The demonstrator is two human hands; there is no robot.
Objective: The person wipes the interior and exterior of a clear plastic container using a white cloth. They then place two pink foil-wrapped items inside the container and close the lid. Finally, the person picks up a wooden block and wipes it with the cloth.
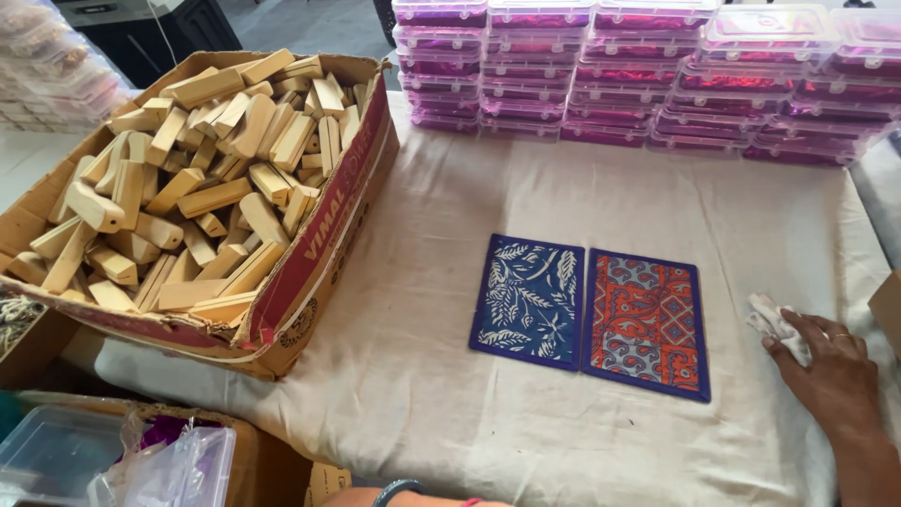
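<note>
**Right hand on a white cloth wad**

At the near right, the right hand [831, 371] lies loosely open, fingers touching a crumpled white cloth [774, 324] on the worktop [422, 394]. The left hand is out of view. Left of it lie a red patterned panel [646, 322] and a blue patterned panel [528, 299], side by side. Far left sits a cardboard box [319, 253] of wooden blocks [188, 178]; far back, stacked clear purple boxes [638, 70].

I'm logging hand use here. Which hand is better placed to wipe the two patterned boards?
Probably the right hand: it already touches the white cloth beside the orange board and the blue board. The left hand is out of view.
</note>
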